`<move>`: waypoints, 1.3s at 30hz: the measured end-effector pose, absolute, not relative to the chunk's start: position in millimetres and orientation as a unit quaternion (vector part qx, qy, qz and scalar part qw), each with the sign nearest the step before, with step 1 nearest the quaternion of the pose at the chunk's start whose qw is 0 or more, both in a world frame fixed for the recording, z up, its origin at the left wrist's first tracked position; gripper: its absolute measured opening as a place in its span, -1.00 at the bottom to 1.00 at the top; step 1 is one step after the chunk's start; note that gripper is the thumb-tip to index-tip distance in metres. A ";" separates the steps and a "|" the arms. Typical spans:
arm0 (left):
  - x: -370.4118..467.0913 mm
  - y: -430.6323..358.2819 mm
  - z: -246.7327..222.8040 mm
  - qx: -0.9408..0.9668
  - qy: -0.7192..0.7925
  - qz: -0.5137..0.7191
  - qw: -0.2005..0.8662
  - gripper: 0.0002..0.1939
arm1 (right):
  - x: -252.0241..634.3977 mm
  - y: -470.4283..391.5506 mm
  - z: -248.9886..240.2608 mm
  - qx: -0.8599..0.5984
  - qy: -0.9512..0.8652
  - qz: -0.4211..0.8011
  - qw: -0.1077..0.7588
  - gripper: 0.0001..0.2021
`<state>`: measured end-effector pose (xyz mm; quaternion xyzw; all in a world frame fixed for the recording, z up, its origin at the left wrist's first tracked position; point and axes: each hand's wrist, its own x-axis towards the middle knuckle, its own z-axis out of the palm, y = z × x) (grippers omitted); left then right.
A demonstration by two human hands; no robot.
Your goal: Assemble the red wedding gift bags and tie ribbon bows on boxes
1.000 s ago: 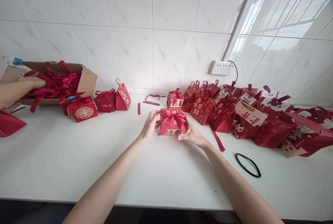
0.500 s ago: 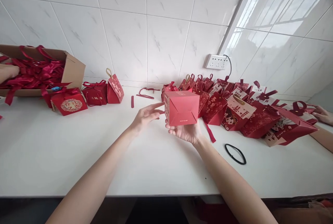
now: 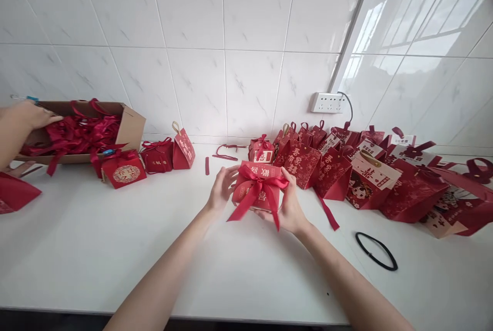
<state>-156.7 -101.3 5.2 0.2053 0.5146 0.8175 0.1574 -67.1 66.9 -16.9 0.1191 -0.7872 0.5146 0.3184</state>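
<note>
- The left hand (image 3: pixel 220 191) and the right hand (image 3: pixel 289 207) are clamped on the two sides of one small red gift box (image 3: pixel 257 191), fingers closed against its walls. The box is held just above the white surface (image 3: pixel 115 249), near the middle of the view.
- A red ribbon bow (image 3: pixel 259 187) is tied on the top face of the box, which is tilted toward the camera – two loose tails hang down over the front edge.
- What could go wrong, as I judge it: the hanging tails can be caught under a finger or under the box, and a pull would loosen the knot; too firm a squeeze may dent the thin card walls.
- Just behind the box stands another small ribboned box (image 3: pixel 261 150), and to the right a dense row of red paper bags (image 3: pixel 346 172). A careless move backward may knock these over, because they stand very near to each other.
- A black hair band (image 3: pixel 376 250) lies on the surface to the right, well apart from the hands.
- At far left another person's hand (image 3: pixel 26 114) reaches to a cardboard box (image 3: pixel 129 125) full of red ribbons – beside it stand a few more red boxes (image 3: pixel 123 169).
</note>
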 end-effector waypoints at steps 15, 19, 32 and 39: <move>-139.5 -106.1 13.5 0.324 0.591 0.716 0.181 -0.05 | -73.9 81.8 -22.8 0.212 -0.851 0.283 0.388 0.08; -137.7 -102.1 11.6 0.306 0.607 0.715 0.164 -0.10 | -74.7 81.1 -24.6 0.218 -0.856 0.305 0.356 0.04; -145.5 -95.9 -7.8 0.246 0.696 0.675 0.004 -0.22 | -78.1 79.5 -33.6 0.177 -0.822 0.512 0.176 -0.02; -154.2 -95.5 -17.7 0.250 0.681 0.688 0.014 -0.24 | -75.5 81.8 -21.5 0.107 -0.642 0.747 0.136 -0.46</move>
